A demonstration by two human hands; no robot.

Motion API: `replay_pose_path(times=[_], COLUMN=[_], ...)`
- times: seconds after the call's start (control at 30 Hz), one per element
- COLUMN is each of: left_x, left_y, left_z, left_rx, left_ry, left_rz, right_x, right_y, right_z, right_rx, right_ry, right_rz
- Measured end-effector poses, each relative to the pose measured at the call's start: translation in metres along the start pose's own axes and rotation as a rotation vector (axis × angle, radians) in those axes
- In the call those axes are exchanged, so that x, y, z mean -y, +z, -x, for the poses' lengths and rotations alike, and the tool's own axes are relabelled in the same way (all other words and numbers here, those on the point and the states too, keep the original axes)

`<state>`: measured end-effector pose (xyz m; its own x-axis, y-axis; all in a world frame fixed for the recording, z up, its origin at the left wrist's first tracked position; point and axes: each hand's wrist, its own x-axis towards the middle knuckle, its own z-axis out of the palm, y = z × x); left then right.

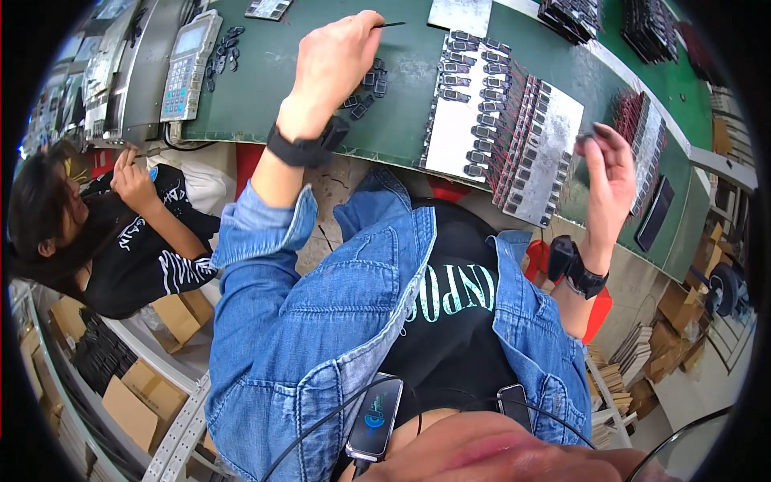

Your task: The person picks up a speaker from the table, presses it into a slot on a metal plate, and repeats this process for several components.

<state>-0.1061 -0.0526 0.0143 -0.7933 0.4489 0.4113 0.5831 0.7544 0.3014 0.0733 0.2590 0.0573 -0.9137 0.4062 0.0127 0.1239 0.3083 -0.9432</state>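
Over the green bench, my left hand (341, 60) is closed around a thin dark pointed tool (391, 25), its tip sticking out to the right. Loose small black parts (365, 96) lie on the bench just beneath this hand. At the right, my right hand (612, 173) has thumb and forefinger drawn together, with something dark at their tips too small to name. It hovers beside a grey metal plate (554, 145) edged with a row of black modules. Left of that plate, a white board (454, 132) carries rows of small black parts (486, 120) with red wires.
A grey keypad device with a screen (186, 72) stands at the bench's left, beside more loose black parts (223, 56). Another loaded plate (649, 149) and a dark phone-like slab (654, 213) lie far right. A co-worker (120, 217) sits at left. Stacked black modules (572, 18) stand behind.
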Motion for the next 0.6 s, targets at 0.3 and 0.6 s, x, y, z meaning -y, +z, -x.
replay_pose_path(times=[0.3, 0.6], left_x=[-0.088, -0.087], left_y=[0.009, -0.001], left_z=[0.053, 0.059], left_rx=[-0.216, 0.195], left_ry=[0.308, -0.110], left_rz=[0.264, 0.759], right_x=[0.008, -0.009], right_y=[0.066, 0.071], right_z=[0.002, 0.004], right_rx=[0.495, 0.540], right_ry=[0.427, 0.189], right_rz=[-0.629, -0.346])
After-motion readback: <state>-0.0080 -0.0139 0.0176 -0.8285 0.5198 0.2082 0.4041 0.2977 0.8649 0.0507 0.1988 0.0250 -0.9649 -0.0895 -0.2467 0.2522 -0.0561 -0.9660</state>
